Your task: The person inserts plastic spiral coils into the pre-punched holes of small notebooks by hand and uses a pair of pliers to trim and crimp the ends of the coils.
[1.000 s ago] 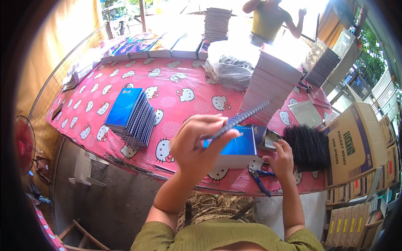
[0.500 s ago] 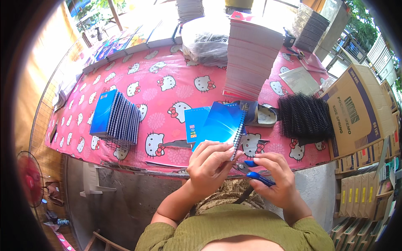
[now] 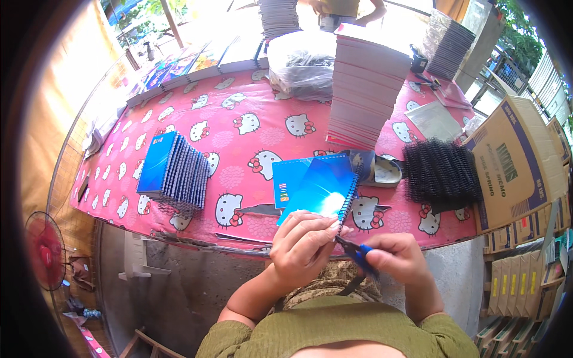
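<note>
My left hand (image 3: 305, 241) is closed on the near end of a blue-covered spiral notebook (image 3: 325, 188), its black coil running along the right edge. In my right hand (image 3: 395, 256) are blue-handled pliers (image 3: 360, 255), the fingers wrapped round the grips. The pliers' jaws reach the coil's near end beside my left fingertips; whether they pinch the wire is too small to tell. Partly under the notebook lies another blue cover (image 3: 282, 185). To the left stands a stack of blue spiral notebooks (image 3: 170, 173).
Black wire coils (image 3: 441, 174) lie in a heap at the right, beside a cardboard box (image 3: 516, 170). A tall stack of paper (image 3: 365, 89) rises behind the notebook, near an open-topped holder (image 3: 382, 170). A plastic-wrapped bundle (image 3: 301, 65) sits farther back. Beyond the table stands another person (image 3: 340, 13).
My right hand has closed round the pliers' handles, and the jaws have come up to the coil's near end. The view has shifted slightly. More of the person across the table shows.
</note>
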`<move>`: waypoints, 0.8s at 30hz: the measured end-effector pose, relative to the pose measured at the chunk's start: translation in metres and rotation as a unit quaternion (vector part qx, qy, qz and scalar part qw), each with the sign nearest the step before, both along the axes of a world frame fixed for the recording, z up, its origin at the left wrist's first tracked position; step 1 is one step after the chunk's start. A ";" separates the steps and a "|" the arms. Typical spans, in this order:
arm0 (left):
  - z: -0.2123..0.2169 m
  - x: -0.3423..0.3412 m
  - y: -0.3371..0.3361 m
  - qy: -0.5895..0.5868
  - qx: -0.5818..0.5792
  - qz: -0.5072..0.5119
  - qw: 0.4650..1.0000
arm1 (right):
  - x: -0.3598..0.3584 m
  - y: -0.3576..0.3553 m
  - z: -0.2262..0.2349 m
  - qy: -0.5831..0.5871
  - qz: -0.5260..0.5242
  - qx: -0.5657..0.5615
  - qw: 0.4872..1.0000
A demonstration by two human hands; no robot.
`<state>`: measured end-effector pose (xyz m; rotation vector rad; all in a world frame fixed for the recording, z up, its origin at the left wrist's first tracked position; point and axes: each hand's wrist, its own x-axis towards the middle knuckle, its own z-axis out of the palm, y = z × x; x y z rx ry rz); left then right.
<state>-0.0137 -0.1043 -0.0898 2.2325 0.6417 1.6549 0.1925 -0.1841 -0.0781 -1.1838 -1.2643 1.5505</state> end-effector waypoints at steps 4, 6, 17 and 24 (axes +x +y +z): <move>0.011 -0.014 0.005 0.006 0.014 -0.024 1.000 | -0.007 0.010 -0.002 0.078 0.022 -0.053 0.995; 0.009 -0.030 0.021 -0.141 -0.005 0.023 0.990 | -0.017 0.006 -0.004 -0.053 -0.058 0.075 0.994; 0.014 -0.262 0.134 -0.328 -0.169 0.409 0.835 | 0.029 0.016 -0.102 -0.482 -0.254 0.276 0.791; -0.019 -0.258 0.155 -0.357 -0.115 0.407 0.833 | 0.024 0.012 -0.094 -0.544 -0.226 0.243 0.771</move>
